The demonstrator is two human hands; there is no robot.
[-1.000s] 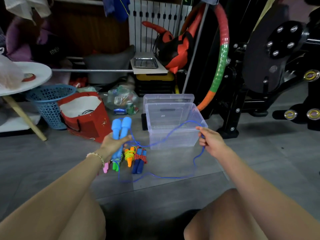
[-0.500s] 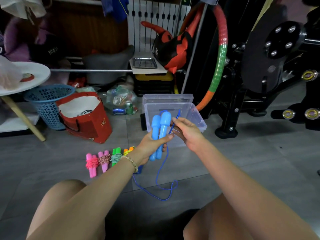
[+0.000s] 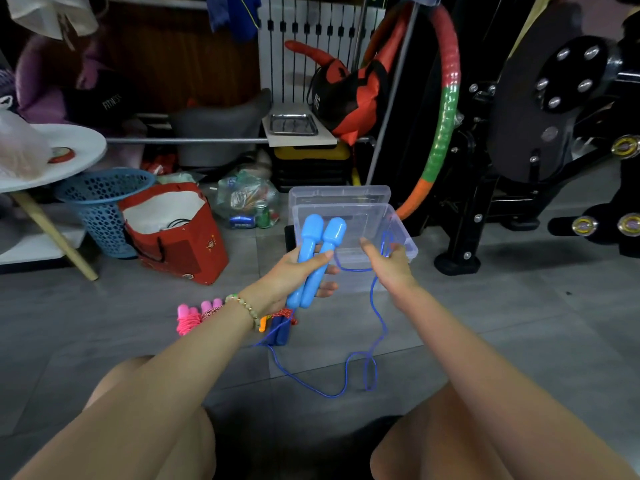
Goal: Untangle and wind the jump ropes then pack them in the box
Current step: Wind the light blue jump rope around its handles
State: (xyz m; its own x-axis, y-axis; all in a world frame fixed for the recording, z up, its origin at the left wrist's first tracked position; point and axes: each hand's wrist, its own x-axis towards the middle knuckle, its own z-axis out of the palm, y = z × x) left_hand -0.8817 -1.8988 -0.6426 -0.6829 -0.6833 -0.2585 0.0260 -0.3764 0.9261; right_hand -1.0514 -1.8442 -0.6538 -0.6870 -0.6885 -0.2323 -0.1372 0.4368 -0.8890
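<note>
Left hand was wrapped around both light blue handles, held side by side, right in front of the clear box. Right hand had its fingers curled on the blue cord near the box's front edge, with the rest looping loose down to the floor. Wound ropes lay by the left wrist

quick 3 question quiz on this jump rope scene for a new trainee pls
1. True or false: the left hand grips both light blue handles together.
2. The right hand holds: A the blue cord; B a towel; C nothing.
3. Fill in: the cord's slack lies looped on the ___.
Key: 1 true; 2 A; 3 floor.
</note>
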